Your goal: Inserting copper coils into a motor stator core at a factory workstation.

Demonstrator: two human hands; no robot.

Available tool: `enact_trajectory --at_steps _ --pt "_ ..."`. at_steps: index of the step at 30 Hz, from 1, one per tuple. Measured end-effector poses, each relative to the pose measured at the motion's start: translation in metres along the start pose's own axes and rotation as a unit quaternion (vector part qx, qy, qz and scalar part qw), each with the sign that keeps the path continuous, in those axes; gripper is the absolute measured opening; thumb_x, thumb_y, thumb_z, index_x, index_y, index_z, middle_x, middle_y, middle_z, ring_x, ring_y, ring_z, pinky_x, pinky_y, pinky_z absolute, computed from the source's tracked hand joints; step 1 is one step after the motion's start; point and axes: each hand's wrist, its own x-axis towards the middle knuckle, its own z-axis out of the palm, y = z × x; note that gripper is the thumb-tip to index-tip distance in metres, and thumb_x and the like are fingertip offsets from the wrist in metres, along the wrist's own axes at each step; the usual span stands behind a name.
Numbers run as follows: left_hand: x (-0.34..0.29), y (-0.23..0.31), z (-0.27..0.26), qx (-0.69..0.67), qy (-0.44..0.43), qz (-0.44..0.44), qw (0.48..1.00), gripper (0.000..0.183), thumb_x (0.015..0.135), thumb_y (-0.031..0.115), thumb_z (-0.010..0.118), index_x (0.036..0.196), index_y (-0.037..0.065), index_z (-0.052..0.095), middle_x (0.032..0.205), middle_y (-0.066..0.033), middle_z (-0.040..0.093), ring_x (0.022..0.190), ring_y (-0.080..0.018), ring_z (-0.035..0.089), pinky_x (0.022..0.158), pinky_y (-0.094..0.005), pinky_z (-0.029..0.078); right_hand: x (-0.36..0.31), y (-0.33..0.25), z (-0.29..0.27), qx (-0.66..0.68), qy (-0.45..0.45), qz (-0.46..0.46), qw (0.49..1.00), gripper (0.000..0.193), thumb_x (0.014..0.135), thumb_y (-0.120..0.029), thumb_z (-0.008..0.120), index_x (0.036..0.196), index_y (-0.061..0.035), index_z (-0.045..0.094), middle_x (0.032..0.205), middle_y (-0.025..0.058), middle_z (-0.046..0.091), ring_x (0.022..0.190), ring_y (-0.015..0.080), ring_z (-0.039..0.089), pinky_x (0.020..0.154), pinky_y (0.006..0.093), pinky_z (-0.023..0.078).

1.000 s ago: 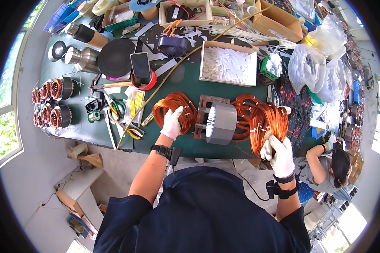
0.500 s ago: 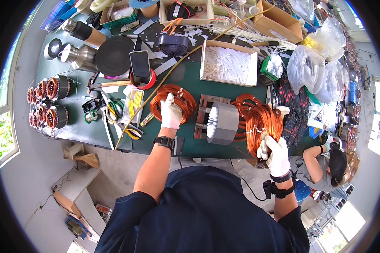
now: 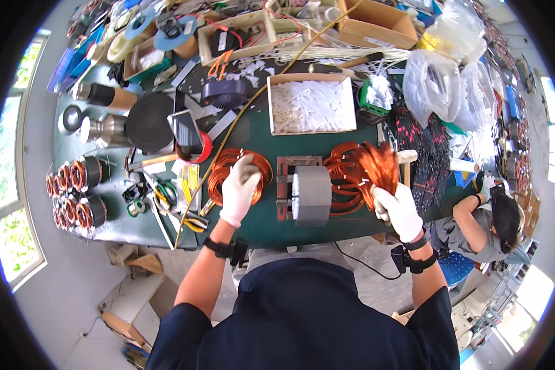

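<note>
My right hand, in a white glove, grips the near end of a bundle of copper wire coils, tilted up and blurred at its top. More loops of the copper wire reach toward a grey stator core, which lies on its side with white liners at its left end. A reddish-brown metal stand is at the core's left. My left hand, also gloved, is over the right part of another copper coil lying on the table; its thumb and fingers are apart.
An open box of white strips stands behind the core. A mallet and dark sleeved wires lie to the right. Scissors, pliers and finished stators are on the left. A co-worker sits at the right.
My right hand has lifted and tilted the coil bundle upward. My left hand's thumb has come apart from its fingers over the left coil. The whole view has shifted slightly.
</note>
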Motion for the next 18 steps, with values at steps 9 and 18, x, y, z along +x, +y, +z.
enact_trajectory --at_steps 9,18 --pt "0.127 0.02 0.056 0.488 -0.011 0.176 0.855 0.024 0.093 0.034 0.071 0.102 0.012 0.073 0.087 -0.0127 0.072 0.083 -0.0345 0.071 0.074 -0.0456 0.055 0.059 0.016 -0.006 -0.377 -0.036 -0.233 0.896 0.04 0.099 -0.034 0.063 0.108 0.0052 0.065 0.078 0.0262 0.066 0.08 0.0437 0.067 0.073 0.0486 0.051" --pt "0.165 0.02 0.054 0.439 0.056 0.188 0.877 0.023 0.092 0.031 0.07 0.095 0.009 0.074 0.09 -0.0124 0.073 0.086 -0.0336 0.071 0.077 -0.0435 0.055 0.151 0.02 0.023 -0.517 -0.099 -0.353 0.774 0.026 0.1 -0.03 0.06 0.099 -0.0038 0.059 0.07 0.017 0.065 0.069 0.0374 0.069 0.065 0.0479 0.055"
